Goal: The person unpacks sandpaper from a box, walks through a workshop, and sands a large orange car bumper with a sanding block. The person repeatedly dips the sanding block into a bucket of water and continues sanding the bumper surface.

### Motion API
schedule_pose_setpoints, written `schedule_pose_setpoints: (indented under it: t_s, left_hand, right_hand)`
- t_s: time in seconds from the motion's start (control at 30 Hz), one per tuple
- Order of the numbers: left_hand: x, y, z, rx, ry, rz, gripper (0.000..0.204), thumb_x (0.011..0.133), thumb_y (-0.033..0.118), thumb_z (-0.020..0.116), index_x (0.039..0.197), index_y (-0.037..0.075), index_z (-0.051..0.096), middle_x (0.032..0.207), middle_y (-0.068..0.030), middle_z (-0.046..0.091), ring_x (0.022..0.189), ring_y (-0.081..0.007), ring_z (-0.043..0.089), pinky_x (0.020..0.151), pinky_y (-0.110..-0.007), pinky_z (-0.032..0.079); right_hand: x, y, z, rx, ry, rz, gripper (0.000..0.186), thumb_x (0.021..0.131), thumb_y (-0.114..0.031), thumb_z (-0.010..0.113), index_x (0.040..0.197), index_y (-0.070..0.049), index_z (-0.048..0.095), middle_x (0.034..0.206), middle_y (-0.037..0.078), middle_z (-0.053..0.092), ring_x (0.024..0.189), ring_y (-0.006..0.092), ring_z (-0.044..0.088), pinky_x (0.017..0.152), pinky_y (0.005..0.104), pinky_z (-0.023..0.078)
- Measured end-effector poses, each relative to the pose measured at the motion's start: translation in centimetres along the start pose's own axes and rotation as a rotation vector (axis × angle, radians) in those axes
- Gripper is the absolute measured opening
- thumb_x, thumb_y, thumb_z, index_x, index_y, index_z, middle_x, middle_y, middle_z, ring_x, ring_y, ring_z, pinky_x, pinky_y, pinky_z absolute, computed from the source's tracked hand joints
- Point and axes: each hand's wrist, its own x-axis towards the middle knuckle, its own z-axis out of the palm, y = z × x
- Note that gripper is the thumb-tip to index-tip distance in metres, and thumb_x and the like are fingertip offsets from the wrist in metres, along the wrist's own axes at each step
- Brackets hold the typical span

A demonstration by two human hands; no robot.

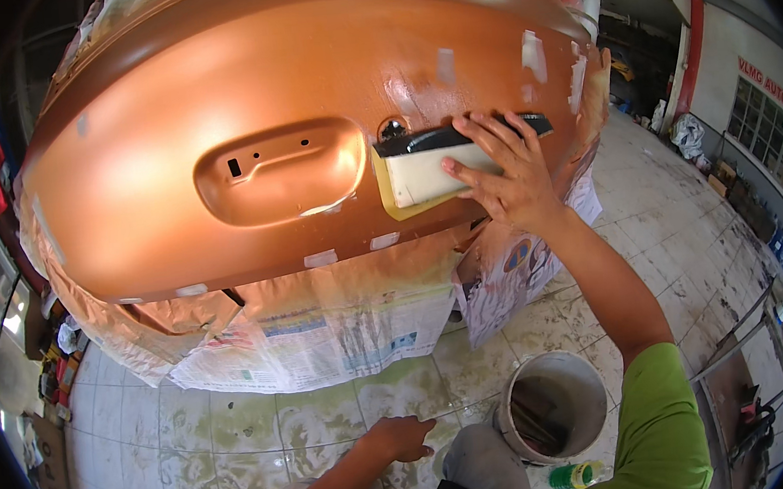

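Holds one block in the right hand, a little right of the centre of the frame, against the lower right part of one orange car panel. Has the fingers there spread wide across the block, bent over its face and upper edge. Hangs the left hand at the lower middle of the frame, near two grey-clad knees, fingers half curled, one pointing right, with nothing seen in the grasp.

Counts one wide oval recess in the panel, left of the block, with three dark openings inside: one rectangular, two small and round. Counts also one round hole just beside the block's upper left corner, and at least eight pale patches scattered about, many near the edges.

On the block: a long, boxy shape, a cream face, a black strip along the top, a yellow sheet jutting past the left end and lower edge. Tilts slightly, left end lower.

Below the panel: hanging newspaper, orange-tinged on top; cannot tell how many sheets. At lower right, on wet-looking floor tiles: one pale bucket with dark shapes inside, one green and yellow container just beside it.
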Motion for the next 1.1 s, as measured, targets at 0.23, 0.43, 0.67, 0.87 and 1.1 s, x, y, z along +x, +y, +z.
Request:
schedule_pose_setpoints:
  t_s: [0.23,0.43,0.67,0.87,1.1]
  left_hand:
    - [2.7,-0.5,1.9,-0.061,0.122,0.217,0.072,0.100,0.045,0.062,0.159,0.015,0.036,0.145,-0.0189,0.057,0.133,-0.0382,0.056,0.106,-0.051,0.047]
    - [-0.3,-1.4,0.5,-0.037,0.045,0.056,0.073,0.099,0.046,0.063,0.160,0.016,0.035,0.148,-0.0214,0.054,0.136,-0.0399,0.053,0.109,-0.051,0.045]
    - [2.1,-1.3,2.1,-0.050,0.085,0.209,0.074,0.100,0.048,0.061,0.160,0.014,0.035,0.152,-0.0209,0.051,0.136,-0.0409,0.053,0.110,-0.050,0.045]
    - [-0.2,-1.3,0.6,-0.048,0.021,0.057,0.073,0.100,0.047,0.061,0.160,0.016,0.034,0.153,-0.0219,0.050,0.137,-0.0410,0.052,0.109,-0.051,0.046]
    - [1.8,-1.1,2.3,-0.109,0.057,0.273,0.074,0.099,0.047,0.062,0.160,0.015,0.034,0.151,-0.0215,0.051,0.136,-0.0402,0.053,0.107,-0.050,0.047]
  right_hand:
    - [10.5,3.3,0.5,-0.027,0.164,-0.010,0.048,0.087,-0.031,0.073,0.135,-0.032,0.069,0.153,0.005,0.054,0.136,0.0298,0.051,0.117,0.0504,0.032]
    - [-0.6,1.2,-0.3,-0.004,0.052,0.029,0.048,0.089,-0.033,0.072,0.136,-0.030,0.069,0.155,0.005,0.053,0.138,0.0311,0.051,0.119,0.0521,0.031]
    - [9.0,6.3,0.0,-0.034,0.230,-0.011,0.043,0.091,-0.035,0.070,0.134,-0.034,0.069,0.153,0.002,0.054,0.137,0.0289,0.052,0.116,0.0516,0.032]
    - [-1.1,1.4,0.1,0.004,0.047,0.060,0.045,0.087,-0.028,0.073,0.132,-0.029,0.072,0.158,0.007,0.050,0.143,0.0307,0.048,0.119,0.0520,0.031]
    - [7.2,5.2,-0.6,-0.018,0.136,0.036,0.047,0.090,-0.031,0.071,0.137,-0.031,0.068,0.156,0.005,0.051,0.141,0.0308,0.048,0.116,0.0525,0.033]
